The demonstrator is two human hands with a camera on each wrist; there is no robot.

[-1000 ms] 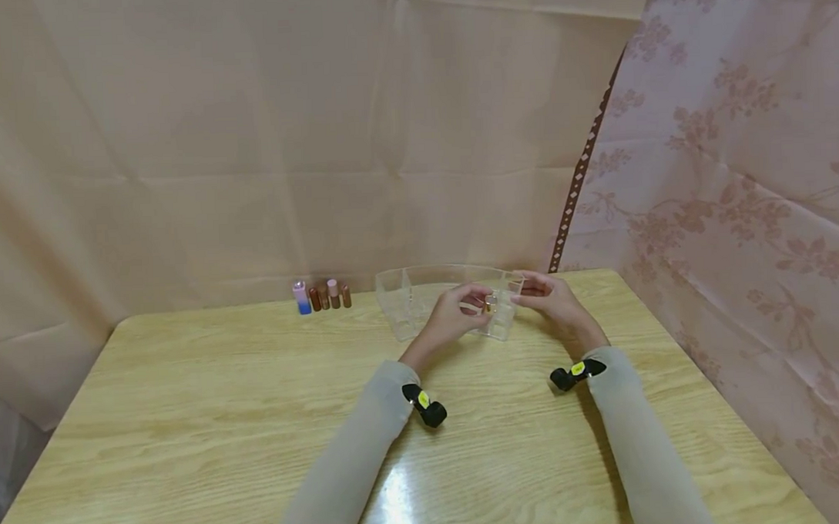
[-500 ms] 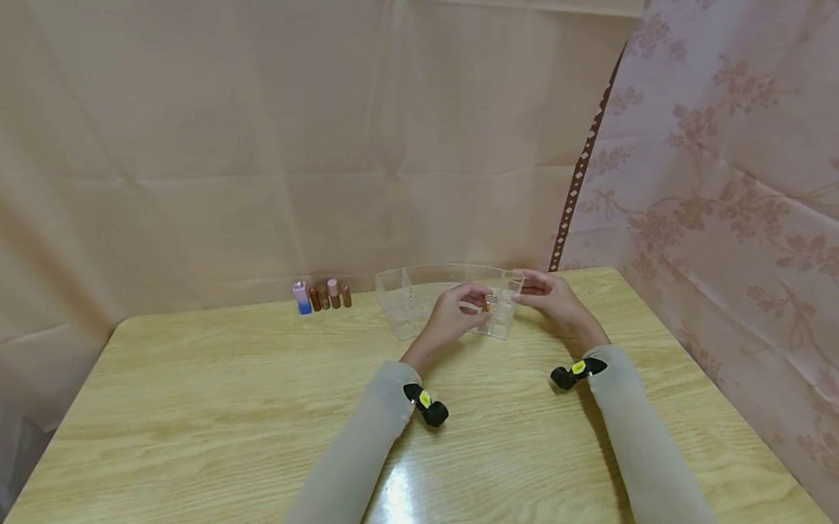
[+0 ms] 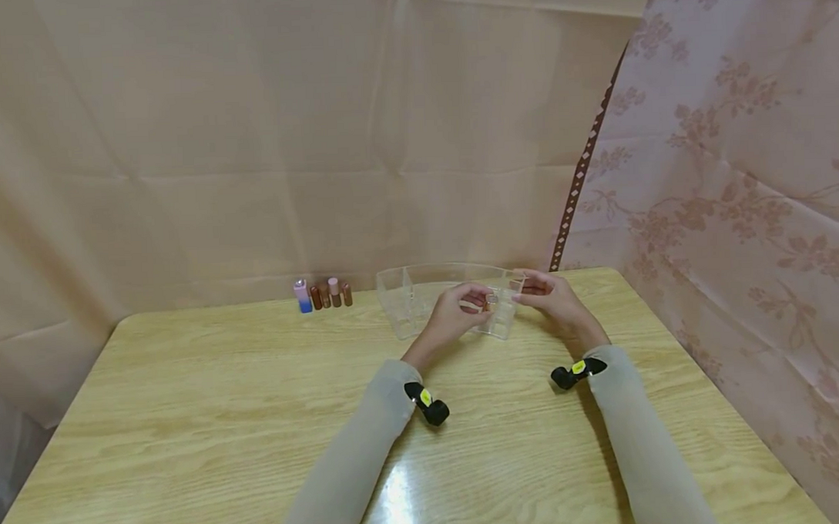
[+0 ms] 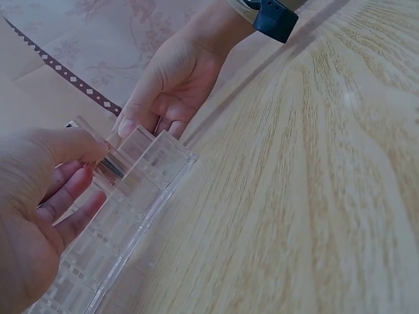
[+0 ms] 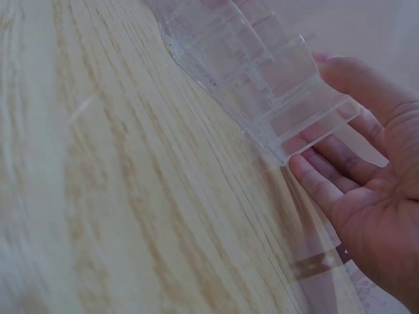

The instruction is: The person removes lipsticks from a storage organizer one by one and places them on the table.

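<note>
A clear plastic cosmetics organizer (image 3: 395,300) with several compartments stands at the back of the table. My left hand (image 3: 448,319) pinches a small lipstick tube (image 4: 111,165) between thumb and fingers, at the organizer's right section. The tube looks clear with a dark band and a gold-brown part (image 3: 487,307); its lower end is hard to make out through the plastic. Around the organizer's right end my right hand (image 3: 556,302) grips, the thumb on the near side and fingers behind the wall (image 5: 288,72), as the right wrist view shows.
Left of the organizer stands a row of small cosmetics: a pink-and-blue tube (image 3: 303,296) and several brown lipsticks (image 3: 326,296). A beige curtain (image 3: 249,144) hangs behind the wooden table (image 3: 224,423), with a floral cloth (image 3: 757,204) at the right.
</note>
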